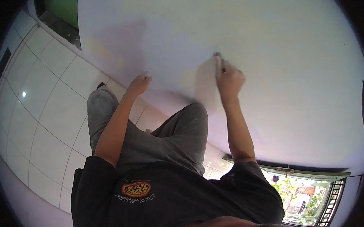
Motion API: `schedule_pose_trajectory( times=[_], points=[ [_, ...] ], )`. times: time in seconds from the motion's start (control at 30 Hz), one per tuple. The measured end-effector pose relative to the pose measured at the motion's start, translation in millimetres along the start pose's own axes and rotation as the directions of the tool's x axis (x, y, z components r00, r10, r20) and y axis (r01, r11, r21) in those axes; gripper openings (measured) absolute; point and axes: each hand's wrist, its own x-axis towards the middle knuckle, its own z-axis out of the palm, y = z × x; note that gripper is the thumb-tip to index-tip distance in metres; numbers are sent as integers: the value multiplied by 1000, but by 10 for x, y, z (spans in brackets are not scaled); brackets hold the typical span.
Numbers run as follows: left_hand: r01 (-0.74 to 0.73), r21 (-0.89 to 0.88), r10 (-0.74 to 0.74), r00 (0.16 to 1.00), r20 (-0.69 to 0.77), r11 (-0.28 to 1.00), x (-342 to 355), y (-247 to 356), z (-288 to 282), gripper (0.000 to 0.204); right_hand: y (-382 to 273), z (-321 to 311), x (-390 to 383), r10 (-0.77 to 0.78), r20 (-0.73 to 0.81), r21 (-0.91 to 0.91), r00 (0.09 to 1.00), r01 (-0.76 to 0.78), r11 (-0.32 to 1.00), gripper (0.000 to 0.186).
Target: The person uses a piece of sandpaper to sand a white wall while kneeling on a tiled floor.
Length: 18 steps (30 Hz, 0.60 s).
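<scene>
I sit before a pale wall point(280, 48) with patchy yellowish and lilac areas. My right hand point(229, 78) is closed on a slim light tool point(218, 61) with a dark tip, held at the wall with a shadow below it; I cannot make out what kind it is. My left hand point(140, 83) hovers lower and to the left, near the wall, its fingers curled and whitish at the tips; whether anything is in them is too small to tell.
White floor tiles point(41, 136) run along the left, below my bent legs in grey trousers point(179, 138). A green door point(66, 11) in a dark frame is at the upper left. A window point(303, 195) with a barred side is at the lower right.
</scene>
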Motion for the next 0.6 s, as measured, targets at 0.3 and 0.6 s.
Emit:
schedule_pose_trajectory(
  times=[0.3,0.6],
  points=[
    [79,16,-80,996,51,997,-55,119,-104,45,-136,-25,65,-27,41,17,999,26,1000,32],
    [-14,95,19,999,-43,995,-51,-15,-31,47,-116,-107,92,6,-39,81,999,-3,997,38]
  ],
)
